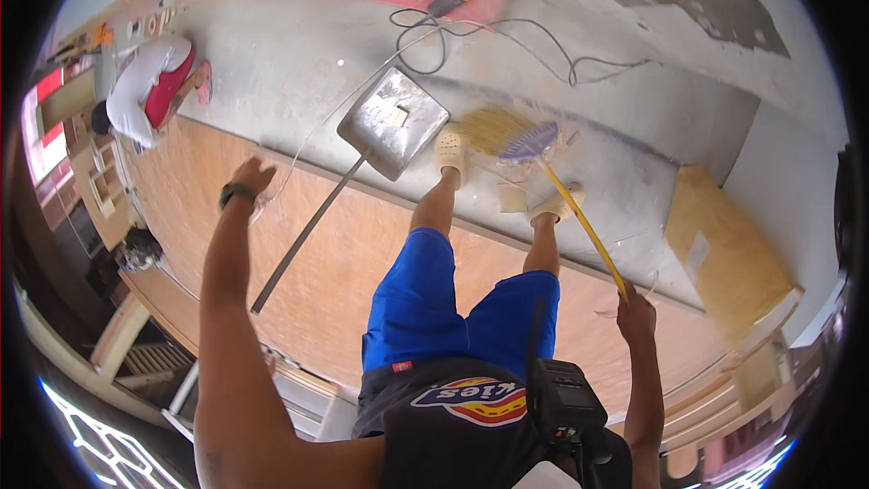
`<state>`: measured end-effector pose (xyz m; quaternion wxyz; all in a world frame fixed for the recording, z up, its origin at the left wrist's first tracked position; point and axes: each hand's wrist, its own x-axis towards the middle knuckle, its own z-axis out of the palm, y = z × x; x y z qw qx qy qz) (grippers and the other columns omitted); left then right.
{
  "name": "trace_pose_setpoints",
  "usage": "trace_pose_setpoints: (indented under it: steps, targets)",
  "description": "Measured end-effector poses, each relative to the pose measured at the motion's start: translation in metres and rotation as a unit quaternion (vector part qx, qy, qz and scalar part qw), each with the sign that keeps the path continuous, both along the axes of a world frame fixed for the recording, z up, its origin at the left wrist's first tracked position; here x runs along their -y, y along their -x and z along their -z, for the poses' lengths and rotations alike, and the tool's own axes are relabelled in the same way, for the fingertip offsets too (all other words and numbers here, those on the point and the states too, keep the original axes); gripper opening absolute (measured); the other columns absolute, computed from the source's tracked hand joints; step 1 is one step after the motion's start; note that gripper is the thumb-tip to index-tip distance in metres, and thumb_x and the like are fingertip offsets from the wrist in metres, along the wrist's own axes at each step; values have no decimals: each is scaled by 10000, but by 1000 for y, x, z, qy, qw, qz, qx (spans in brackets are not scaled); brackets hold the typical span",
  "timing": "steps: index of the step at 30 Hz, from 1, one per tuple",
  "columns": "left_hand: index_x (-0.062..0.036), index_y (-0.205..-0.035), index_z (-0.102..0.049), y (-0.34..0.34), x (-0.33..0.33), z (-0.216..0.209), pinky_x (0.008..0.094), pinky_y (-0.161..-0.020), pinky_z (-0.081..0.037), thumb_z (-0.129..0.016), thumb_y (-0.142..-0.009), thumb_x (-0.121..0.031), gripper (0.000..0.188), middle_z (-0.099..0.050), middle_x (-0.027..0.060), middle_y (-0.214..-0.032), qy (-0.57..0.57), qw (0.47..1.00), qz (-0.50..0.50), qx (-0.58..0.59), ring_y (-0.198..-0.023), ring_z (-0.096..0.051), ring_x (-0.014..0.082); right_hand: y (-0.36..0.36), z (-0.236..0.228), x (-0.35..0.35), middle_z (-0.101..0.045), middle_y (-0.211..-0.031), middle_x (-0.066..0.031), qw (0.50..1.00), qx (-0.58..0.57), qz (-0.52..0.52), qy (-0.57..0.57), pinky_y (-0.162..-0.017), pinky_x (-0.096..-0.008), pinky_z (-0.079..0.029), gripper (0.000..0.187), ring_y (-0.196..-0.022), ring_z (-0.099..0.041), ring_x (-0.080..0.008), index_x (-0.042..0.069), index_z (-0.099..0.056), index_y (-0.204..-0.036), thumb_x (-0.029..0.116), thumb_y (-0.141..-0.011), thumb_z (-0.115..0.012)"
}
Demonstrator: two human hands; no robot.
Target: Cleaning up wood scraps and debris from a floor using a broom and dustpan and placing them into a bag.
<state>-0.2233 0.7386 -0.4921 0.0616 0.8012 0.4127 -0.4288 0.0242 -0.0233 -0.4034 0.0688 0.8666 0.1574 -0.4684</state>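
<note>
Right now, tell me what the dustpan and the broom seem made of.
Dustpan: probably scuffed sheet metal, as its silvery face reflects light. Broom bristles: strawlike fibre, matte, judging by fine yellowish strands. Purple collar: likely plastic, from its bright colour. Yellow handle: looks smooth, perhaps coated wood or metal; unclear which.

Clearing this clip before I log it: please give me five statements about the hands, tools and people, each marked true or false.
1. The right hand holds the broom by its yellow handle. True.
2. The left hand grips the dustpan's handle. False: the left hand is apart from that dark handle.
3. A small pale piece lies in the dustpan. True.
4. The broom's bristles rest inside the dustpan. False: the bristles are outside it, to its right.
5. Another person, in a light top, bends low at the left. True.
</note>
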Motion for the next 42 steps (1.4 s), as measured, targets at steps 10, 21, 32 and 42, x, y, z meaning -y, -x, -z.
trace_pose_setpoints:
  steps: [10, 21, 32, 42]
  targets:
    - [-19, -1252, -357, 83, 129, -85, 285, -568, -531, -574, -855, -321, 543, -526, 223, -1188, 335, 652, -679, 15, -756, -638, 282, 12, -39, -85, -609, -971, -231, 981, 42, 138, -132, -782, -384, -470, 388, -909, -602, -365, 24, -511, -1173, 171, -816, -547]
    - [-94, -1029, -433, 112, 296, -103, 210, -361, -300, -450, -872, -159, 171, -393, -42, -573, 324, 383, -833, 235, -421, -367, 65, -76, 35, -169, -629, -778, -216, 979, 85, -177, -47, -688, -443, -500, 321, -772, -633, -350, 35, -525, -1085, 76, -766, -513]
    - [-118, -1056, -448, 85, 581, -196, 220, -357, -303, -458, -864, -133, 193, -350, -57, -553, 200, 122, -881, 411, -410, -351, 70, -178, 2, -36, -632, -777, -194, 936, 41, -329, -115, -712, -442, -487, 271, -763, -622, -355, 15, -556, -1024, 109, -778, -494]
    - [-64, -1131, -470, 72, 753, -239, 213, -345, -335, -434, -852, -100, 283, -359, -36, -546, 152, -103, -855, 486, -400, -361, 68, -120, 36, -179, -628, -800, -215, 867, 48, -456, -198, -684, -456, -485, 435, -764, -626, -358, 8, -458, -1210, 77, -781, -484]
